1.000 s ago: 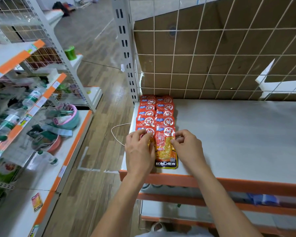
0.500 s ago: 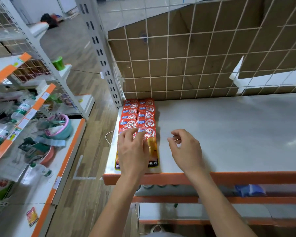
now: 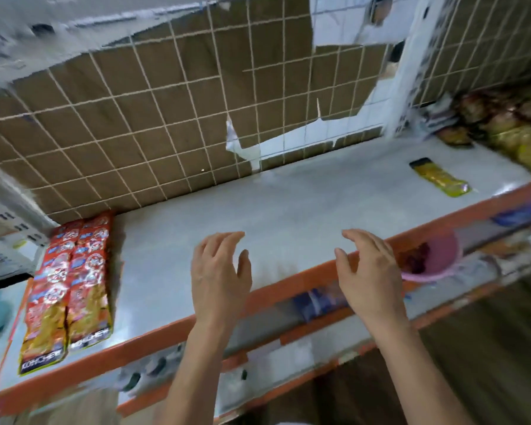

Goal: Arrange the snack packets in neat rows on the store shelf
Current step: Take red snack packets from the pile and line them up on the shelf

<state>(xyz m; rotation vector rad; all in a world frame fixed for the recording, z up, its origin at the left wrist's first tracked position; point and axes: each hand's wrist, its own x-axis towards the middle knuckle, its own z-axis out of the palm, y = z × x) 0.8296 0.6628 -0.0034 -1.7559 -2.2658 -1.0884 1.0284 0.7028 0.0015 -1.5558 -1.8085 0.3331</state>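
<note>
Two overlapping rows of red-and-orange snack packets (image 3: 71,280) lie at the left end of the grey shelf (image 3: 288,204), running from the back grid to the orange front edge. A single yellow packet (image 3: 439,177) lies flat at the far right of the shelf. A heap of yellowish packets (image 3: 509,130) sits beyond it at the right end. My left hand (image 3: 218,277) hovers over the shelf's front middle, fingers relaxed, holding nothing. My right hand (image 3: 368,271) hangs above the orange edge, also empty. The picture is blurred by motion.
A wire grid backed with brown cardboard (image 3: 154,118) closes the back of the shelf. A white upright (image 3: 408,72) stands at the right. On the lower shelf sit a pink bowl (image 3: 432,259) and a blue packet (image 3: 316,302).
Both hands have let go of the red packets and moved right along the shelf. The view has swung right, showing the yellow packet and the heap.
</note>
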